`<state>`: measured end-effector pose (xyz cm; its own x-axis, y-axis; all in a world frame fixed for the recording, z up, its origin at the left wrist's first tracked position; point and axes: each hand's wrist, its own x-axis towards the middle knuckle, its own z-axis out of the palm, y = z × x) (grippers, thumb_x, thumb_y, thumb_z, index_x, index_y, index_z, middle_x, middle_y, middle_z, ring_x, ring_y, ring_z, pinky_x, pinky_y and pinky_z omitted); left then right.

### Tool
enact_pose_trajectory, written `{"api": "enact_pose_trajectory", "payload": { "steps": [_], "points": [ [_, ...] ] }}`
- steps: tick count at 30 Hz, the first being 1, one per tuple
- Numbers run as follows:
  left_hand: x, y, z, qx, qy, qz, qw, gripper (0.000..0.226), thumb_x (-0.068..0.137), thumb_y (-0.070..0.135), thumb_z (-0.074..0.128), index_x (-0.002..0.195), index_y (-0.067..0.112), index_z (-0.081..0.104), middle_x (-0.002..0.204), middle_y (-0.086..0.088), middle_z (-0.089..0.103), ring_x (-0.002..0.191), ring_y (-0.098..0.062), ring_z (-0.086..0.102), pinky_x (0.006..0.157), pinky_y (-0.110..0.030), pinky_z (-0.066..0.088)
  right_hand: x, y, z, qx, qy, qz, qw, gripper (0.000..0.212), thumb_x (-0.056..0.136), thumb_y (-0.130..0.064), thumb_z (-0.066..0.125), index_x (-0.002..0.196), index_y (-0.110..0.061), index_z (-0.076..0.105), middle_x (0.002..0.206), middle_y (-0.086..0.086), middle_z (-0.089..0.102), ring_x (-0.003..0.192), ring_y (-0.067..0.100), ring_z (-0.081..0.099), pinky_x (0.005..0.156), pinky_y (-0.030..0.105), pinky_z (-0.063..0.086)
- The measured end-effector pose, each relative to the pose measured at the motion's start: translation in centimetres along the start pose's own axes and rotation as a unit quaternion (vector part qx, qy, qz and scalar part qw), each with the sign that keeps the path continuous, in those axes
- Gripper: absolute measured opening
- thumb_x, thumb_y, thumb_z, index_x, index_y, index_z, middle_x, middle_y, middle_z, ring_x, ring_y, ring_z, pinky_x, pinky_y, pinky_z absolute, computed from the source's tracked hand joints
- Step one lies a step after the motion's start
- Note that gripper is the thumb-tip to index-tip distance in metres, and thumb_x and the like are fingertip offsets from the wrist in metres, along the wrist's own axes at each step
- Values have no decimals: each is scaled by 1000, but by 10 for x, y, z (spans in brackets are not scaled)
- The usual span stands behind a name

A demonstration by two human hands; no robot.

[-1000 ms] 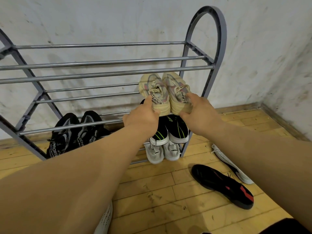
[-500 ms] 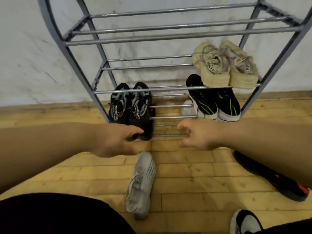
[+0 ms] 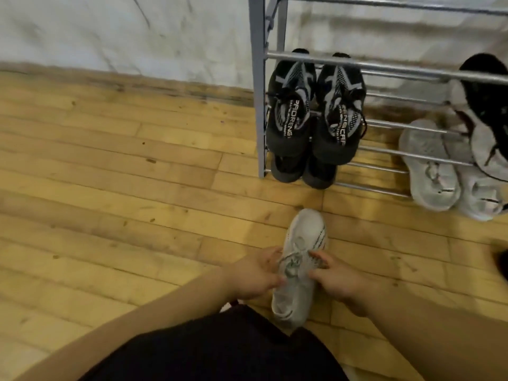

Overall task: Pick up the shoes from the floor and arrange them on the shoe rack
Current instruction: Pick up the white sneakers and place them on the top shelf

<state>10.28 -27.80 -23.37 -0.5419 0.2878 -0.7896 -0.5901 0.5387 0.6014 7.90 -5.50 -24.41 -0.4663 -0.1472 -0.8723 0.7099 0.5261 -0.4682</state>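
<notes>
A dark garment is filling the nearest edge at 6 o'clock, with both bare forearms reaching out past it. Just beyond, a white sneaker is lying on the wooden floor, its toe pointing toward 12 o'clock. The left hand is pressing in from the sneaker's 9 o'clock side and the right hand from its 3 o'clock side. Both are half-closed, with their fingers curling onto the laced upper and pinching it between them. Whether the sole is lifting off the boards is not clear. At 3 o'clock, a dark shoe is poking in at the frame's edge. Farther out, toward 1 o'clock, the grey shoe rack is standing against the white wall. It is carrying a black-and-grey pair on a middle tier above another dark pair. A pale grey pair is sitting at 2 o'clock on the lowest bars.
</notes>
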Motion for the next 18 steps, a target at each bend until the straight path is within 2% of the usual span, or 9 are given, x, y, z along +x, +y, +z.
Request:
{"api": "enact_pose_trajectory", "payload": {
  "steps": [3, 4, 5, 7, 9, 13, 14, 16, 18],
  "points": [
    [21, -14, 18, -86, -3, -10, 996, 94, 82, 38, 78, 161, 37, 27, 146, 7, 58, 130, -14, 58, 112, -40, 49, 12, -1, 13, 95, 35, 21, 995, 44, 84, -22, 70, 115, -52, 61, 139, 4, 59, 114, 28, 66, 92, 46, 61],
    [24, -17, 18, -112, 7, -8, 994, 95, 79, 38, 78, 160, 38, 29, 146, 5, 59, 129, -15, 59, 112, -41, 49, 10, -6, 14, 104, 42, 18, 994, 43, 82, -22, 71, 112, -52, 62, 137, 5, 61, 112, 29, 67, 90, 48, 61],
    [23, -17, 14, -135, 24, -3, 991, 91, 78, 38, 79, 158, 37, 35, 142, 5, 61, 127, -16, 61, 112, -42, 49, 9, -12, 15, 116, 46, 13, 992, 43, 85, -20, 71, 117, -48, 62, 133, 6, 63, 111, 29, 68, 91, 48, 61],
    [11, -14, -2, -181, 68, 22, 981, 70, 82, 32, 78, 145, 35, 49, 130, 8, 67, 121, -16, 64, 111, -43, 49, 0, -35, 22, 136, 46, -9, 990, 41, 94, -13, 69, 128, -34, 60, 126, 6, 66, 111, 29, 68, 94, 47, 59],
    [-13, -13, -27, -229, 103, 44, 967, 56, 84, 27, 77, 136, 35, 56, 123, 6, 70, 114, -16, 68, 109, -44, 51, -9, -61, 34, 122, 37, -29, 991, 36, 98, -15, 68, 131, -27, 61, 121, 6, 69, 108, 27, 68, 92, 42, 59],
    [-87, -23, -81, -265, 160, 64, 949, 77, 71, 50, 81, 142, 32, 57, 132, -1, 70, 118, -23, 69, 107, -50, 52, -38, -119, 79, 104, -19, -72, 992, 30, 99, -9, 66, 127, -19, 63, 110, 9, 72, 85, 19, 67, 60, 24, 55],
    [-107, -29, -92, -278, 170, 64, 943, 80, 69, 54, 82, 142, 33, 57, 133, -1, 70, 120, -24, 68, 108, -52, 51, -47, -134, 91, 99, -39, -79, 991, 32, 99, -9, 66, 129, -16, 62, 110, 11, 73, 86, 19, 67, 60, 24, 55],
    [-147, -39, -107, -301, 190, 72, 932, 77, 75, 53, 79, 145, 30, 55, 133, -1, 71, 120, -25, 69, 109, -52, 50, -66, -165, 114, 63, -83, -95, 990, 37, 98, -11, 68, 135, -16, 60, 114, 12, 73, 92, 20, 68, 71, 27, 57],
    [-184, -48, -115, -324, 220, 86, 916, 70, 82, 48, 74, 146, 28, 54, 129, 0, 73, 118, -23, 71, 107, -51, 52, -87, -195, 131, -16, -123, -111, 986, 38, 99, -15, 68, 135, -18, 59, 110, 9, 74, 87, 18, 68, 73, 28, 56]
  ]
}}
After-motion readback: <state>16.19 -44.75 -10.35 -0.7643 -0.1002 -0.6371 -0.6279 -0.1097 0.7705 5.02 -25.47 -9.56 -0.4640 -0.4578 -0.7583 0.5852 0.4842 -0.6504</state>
